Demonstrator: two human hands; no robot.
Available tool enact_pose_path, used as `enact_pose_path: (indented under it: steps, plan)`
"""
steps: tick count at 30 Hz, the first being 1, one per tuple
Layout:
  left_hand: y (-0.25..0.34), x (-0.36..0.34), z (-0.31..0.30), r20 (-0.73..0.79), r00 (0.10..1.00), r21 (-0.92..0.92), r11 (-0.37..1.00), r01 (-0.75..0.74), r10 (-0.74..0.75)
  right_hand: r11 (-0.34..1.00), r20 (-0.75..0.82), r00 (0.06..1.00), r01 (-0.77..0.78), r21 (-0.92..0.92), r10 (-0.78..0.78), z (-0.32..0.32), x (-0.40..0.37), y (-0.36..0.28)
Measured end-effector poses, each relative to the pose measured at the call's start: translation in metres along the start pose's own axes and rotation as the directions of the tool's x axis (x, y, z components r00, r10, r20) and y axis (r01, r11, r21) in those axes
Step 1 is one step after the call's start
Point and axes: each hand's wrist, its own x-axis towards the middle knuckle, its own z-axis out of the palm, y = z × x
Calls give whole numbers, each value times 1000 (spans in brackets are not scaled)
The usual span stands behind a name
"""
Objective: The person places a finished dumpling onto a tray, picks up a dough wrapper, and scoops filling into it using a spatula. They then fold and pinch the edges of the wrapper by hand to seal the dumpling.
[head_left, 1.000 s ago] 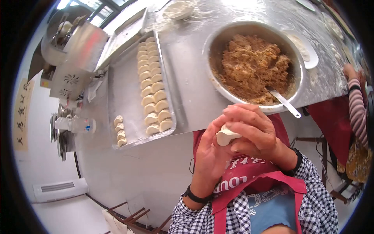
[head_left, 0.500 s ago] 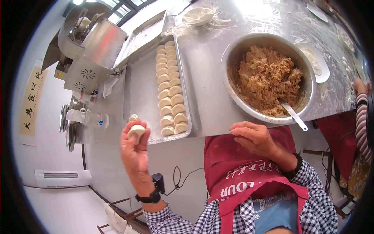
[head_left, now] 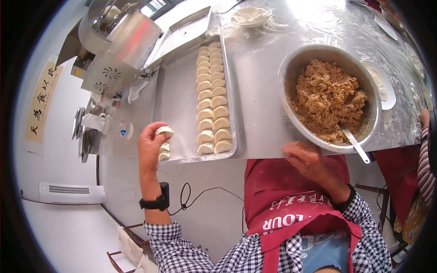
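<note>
A white crescent dumpling (head_left: 165, 131) is pinched in my left hand (head_left: 152, 136), above the near left corner of a metal tray (head_left: 180, 98). Just below that hand, more dumplings (head_left: 164, 155) lie at the tray's near edge. Two long columns of dumplings (head_left: 205, 113) run along the tray's right side. My right hand (head_left: 304, 157) is over the table's front edge, near the big bowl (head_left: 284, 98) of brown filling (head_left: 330, 98). Its fingers are loosely bent and apart from the thumb, with nothing visible in them. A white-handled spoon (head_left: 356, 145) rests in the filling.
Behind the tray are another metal tray (head_left: 182, 34) and a bowl of flour (head_left: 251, 16). A metal machine (head_left: 114, 54) stands at the left, with a clear container (head_left: 126, 130) nearer. A white dish (head_left: 388, 93) is right of the filling bowl. Another person's striped sleeve (head_left: 424, 159) shows at far right.
My left hand has moved up over the tray corner and turned, still holding the dumpling. The dumplings beneath it show more clearly. The view has shifted, and my right hand stays near the bowl.
</note>
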Motion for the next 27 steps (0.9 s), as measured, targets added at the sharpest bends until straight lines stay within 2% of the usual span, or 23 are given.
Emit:
enact_pose_path:
  steps: [4,6,11,14,16,17,19,27]
  plan:
    - [-46,1,7,59,997,90,995,41,-46,1000,-1,1000,10,-17,-10,0,2,-2]
    - [-57,0,10,95,988,284,954,93,-125,999,6,1000,29,-32,-29,0,4,-3]
    - [-63,-7,23,150,974,267,956,124,-169,1000,12,1000,16,-12,-16,2,4,-3]
    - [-62,-10,27,187,967,195,971,138,-175,1000,23,1000,-3,-15,4,1,4,-6]
    - [-70,-10,26,211,966,307,948,79,-149,1000,27,1000,-12,-19,12,1,5,-7]
    - [-74,-9,25,210,966,306,949,80,-149,1000,23,1000,2,-26,-1,1,5,-7]
    - [-79,-9,26,192,980,407,913,-33,-50,999,20,1000,16,-32,-15,1,5,-6]
    - [-75,-12,30,163,986,405,913,-50,-19,1000,16,1000,-16,0,16,2,4,-5]
